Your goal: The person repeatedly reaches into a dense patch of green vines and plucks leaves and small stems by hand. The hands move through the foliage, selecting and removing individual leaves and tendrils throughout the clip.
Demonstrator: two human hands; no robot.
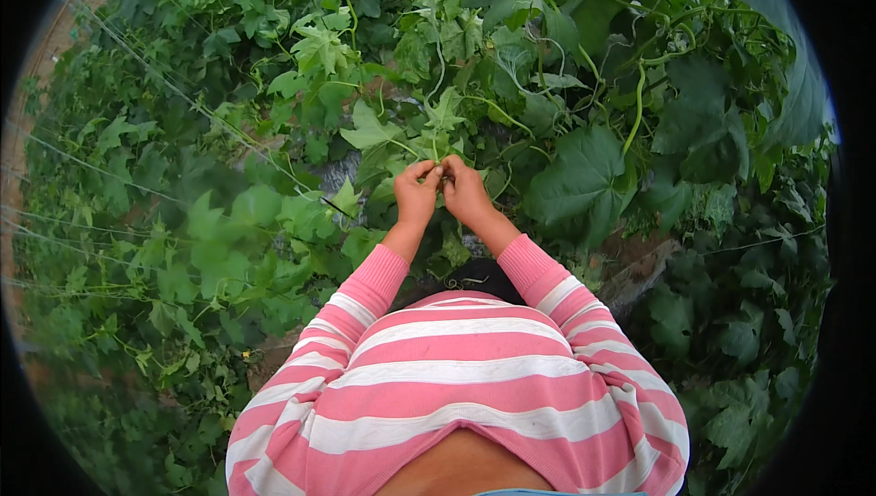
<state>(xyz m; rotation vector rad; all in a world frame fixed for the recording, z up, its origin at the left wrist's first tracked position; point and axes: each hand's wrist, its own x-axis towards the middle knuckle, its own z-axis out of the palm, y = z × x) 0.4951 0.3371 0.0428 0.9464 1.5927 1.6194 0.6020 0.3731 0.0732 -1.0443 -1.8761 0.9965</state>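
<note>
My left hand and my right hand meet in front of me with their fingertips almost touching. Both are closed in a pinch on a thin green vine stem, whose lower part the fingers hide. Pale green lobed leaves grow just above them: a broad leaf to the left and a smaller leaf straight beyond. A pale string hangs down from the top toward this shoot. Whether the fingers also hold the string cannot be made out.
Dense leafy vines surround me. Large dark leaves hang close on the right, near a thick twisting stem. Thin wires slant across the left side. Patches of silvery ground sheet show between leaves, with bare soil at right.
</note>
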